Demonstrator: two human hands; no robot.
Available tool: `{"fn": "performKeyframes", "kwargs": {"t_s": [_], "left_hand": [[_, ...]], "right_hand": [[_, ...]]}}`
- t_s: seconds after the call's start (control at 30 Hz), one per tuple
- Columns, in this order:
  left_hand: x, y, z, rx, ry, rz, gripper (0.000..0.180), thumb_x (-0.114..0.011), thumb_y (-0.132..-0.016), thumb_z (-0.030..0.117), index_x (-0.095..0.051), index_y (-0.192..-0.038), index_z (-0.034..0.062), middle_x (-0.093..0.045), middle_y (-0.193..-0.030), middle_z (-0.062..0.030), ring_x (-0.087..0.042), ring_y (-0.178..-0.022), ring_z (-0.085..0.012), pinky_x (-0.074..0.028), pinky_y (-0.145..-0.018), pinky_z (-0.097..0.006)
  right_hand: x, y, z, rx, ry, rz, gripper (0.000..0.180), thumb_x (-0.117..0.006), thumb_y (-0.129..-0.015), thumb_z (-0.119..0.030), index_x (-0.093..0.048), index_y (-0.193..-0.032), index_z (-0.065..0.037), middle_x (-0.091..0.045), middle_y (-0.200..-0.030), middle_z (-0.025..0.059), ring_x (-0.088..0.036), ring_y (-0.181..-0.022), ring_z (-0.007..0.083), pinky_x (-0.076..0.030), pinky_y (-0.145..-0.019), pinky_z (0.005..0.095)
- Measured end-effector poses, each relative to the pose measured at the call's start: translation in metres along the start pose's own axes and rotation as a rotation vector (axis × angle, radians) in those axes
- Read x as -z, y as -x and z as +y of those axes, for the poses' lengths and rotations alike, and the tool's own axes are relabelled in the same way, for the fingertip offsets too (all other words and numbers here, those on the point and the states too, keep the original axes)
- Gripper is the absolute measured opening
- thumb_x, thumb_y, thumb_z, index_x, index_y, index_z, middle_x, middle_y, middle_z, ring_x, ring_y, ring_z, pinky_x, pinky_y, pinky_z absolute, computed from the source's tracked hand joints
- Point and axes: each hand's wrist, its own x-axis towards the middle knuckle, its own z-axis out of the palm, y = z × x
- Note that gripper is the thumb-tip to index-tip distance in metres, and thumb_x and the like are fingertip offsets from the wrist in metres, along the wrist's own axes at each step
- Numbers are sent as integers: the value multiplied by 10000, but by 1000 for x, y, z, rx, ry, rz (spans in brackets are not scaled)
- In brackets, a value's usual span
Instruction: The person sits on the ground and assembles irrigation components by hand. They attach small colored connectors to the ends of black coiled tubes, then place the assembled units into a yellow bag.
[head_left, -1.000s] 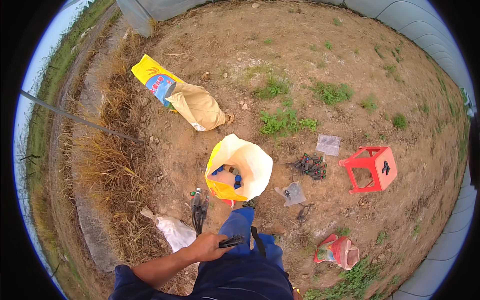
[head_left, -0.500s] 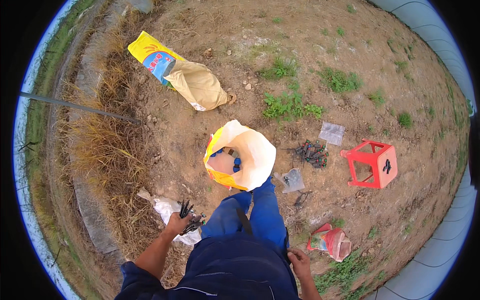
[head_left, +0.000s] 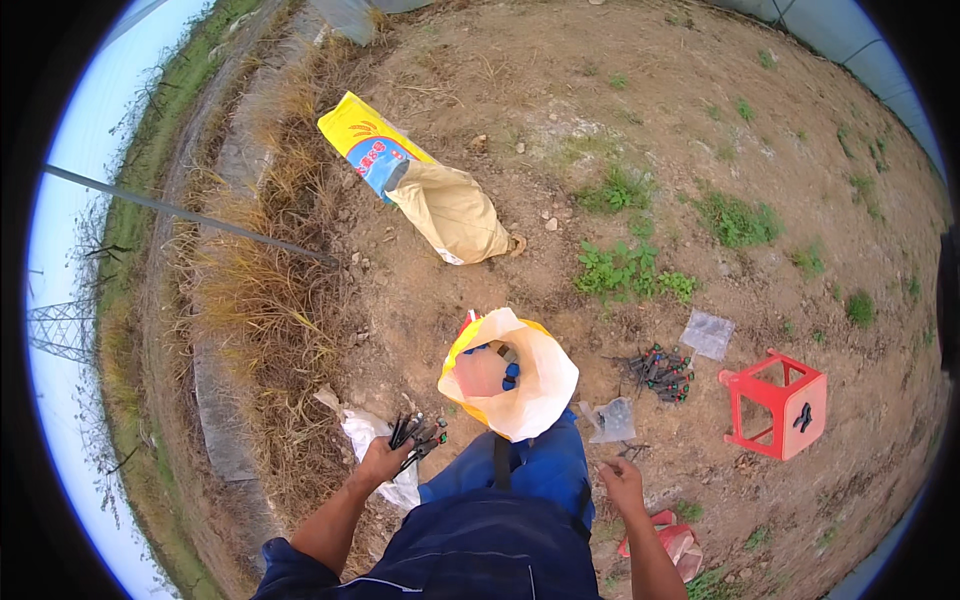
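While a bundle of black clips (head_left: pixel 420 436) is gripped loosely in the left hand (head_left: pixel 383 462) at seven o'clock of the open sack (head_left: pixel 520 385), the right hand (head_left: pixel 622 480) hangs empty, half-open; clips could be spilled.

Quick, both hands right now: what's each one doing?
Left hand: closed, holding a bunch of dark clips.
Right hand: empty, fingers loosely curled.

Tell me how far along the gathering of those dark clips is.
Done: some blue pieces already lie in the open yellow sack. In hand: the left hand grips a bunch of dark clips; the right hand is empty. Left: a pile of clips lies on the dirt beside the red stool.
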Motion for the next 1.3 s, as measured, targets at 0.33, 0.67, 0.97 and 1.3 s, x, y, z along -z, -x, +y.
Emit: {"fn": "performKeyframes", "kwargs": {"t_s": [0.33, 0.67, 0.97, 1.3], "left_hand": [[21, 29, -3, 0, -41, 156, 450, -676, -931, 387, -712, -931, -62, -667, -689, -182, -645, -671, -199, -510, -666, -401], [77, 4, -53, 28, -125, 320, 463, -669, -898, 452, -735, -876, -5, -672, -725, -251, -686, -722, -405, -529, -672, -459], [157, -177, -124, 64, -158, 139, 437, -653, -872, 481, -734, -895, 52, -699, -828, -242, -681, -840, -432, -542, -772, -499], [234, -262, -204, -110, -263, -104, 272, -707, -875, 295, -685, -1007, 58, -681, -832, -214, -670, -672, -356, -550, -575, -476]], "right_hand": [[2, -76, -51, 152, 166, -102, 267, -700, -886, -165, -693, -1036, 56, -701, -840, 96, -655, -732, 146, -528, -652, 288], [-111, -148, -180, 487, 386, -178, 240, -692, -876, -195, -714, -1008, 4, -711, -853, 160, -696, -765, 248, -545, -726, 358], [-308, -239, -355, 651, 564, -151, 230, -678, -888, -207, -708, -1000, -8, -702, -861, 158, -693, -769, 261, -540, -717, 364], [-581, -511, -449, 780, 1006, -90, 223, -628, -895, -212, -710, -969, -18, -685, -979, 233, -667, -915, 406, -532, -794, 494]]}}
